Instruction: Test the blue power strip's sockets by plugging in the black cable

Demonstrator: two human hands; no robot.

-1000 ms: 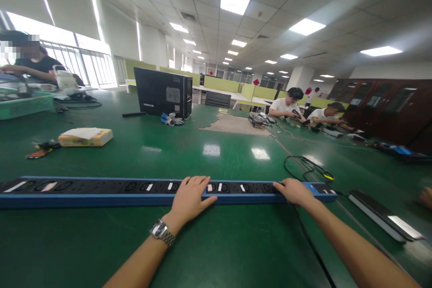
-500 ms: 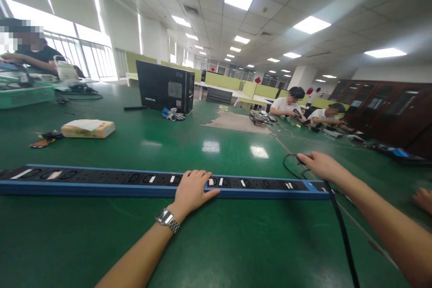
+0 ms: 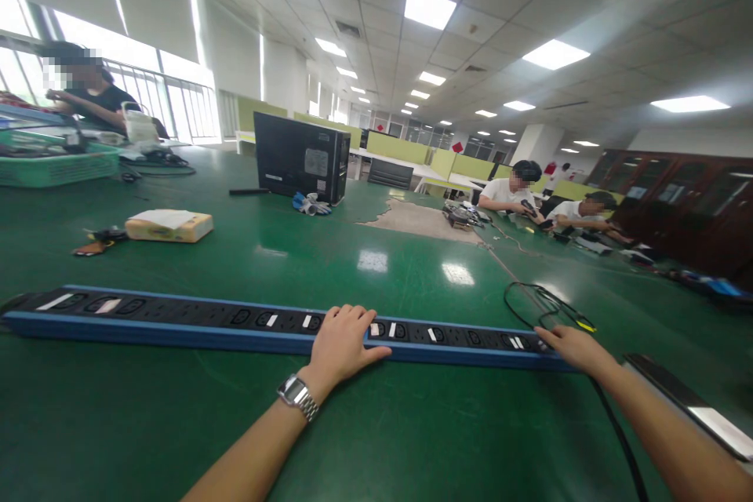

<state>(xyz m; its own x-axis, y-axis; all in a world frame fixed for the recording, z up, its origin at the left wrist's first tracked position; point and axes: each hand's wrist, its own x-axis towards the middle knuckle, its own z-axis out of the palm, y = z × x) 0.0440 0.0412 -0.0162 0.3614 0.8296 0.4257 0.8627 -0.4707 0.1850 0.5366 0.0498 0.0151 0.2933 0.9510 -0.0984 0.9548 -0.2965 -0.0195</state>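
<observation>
A long blue and black power strip (image 3: 205,321) with several sockets and white labels lies across the green table in front of me. My left hand (image 3: 343,341) grips it near the middle, fingers over the far edge and thumb along the near side. At its right end my right hand (image 3: 573,347) is closed over the strip; the undersides of those fingers are hidden. A black cable (image 3: 521,302) lies looped just beyond that hand, a yellow piece at its end. More black cable (image 3: 620,427) runs toward me beneath my right forearm.
Farther back stand a black computer tower (image 3: 300,157) and grey-blue gloves (image 3: 311,204). A tissue pack (image 3: 169,226) and keys (image 3: 97,241) lie left, near a green basket (image 3: 64,165). A long dark object (image 3: 676,388) lies right. Several people sit around the table.
My right hand has let go of the black cable and come down onto the strip's right end. The cable now lies looped on the table. My left hand stays on the strip; the view has shifted slightly.
</observation>
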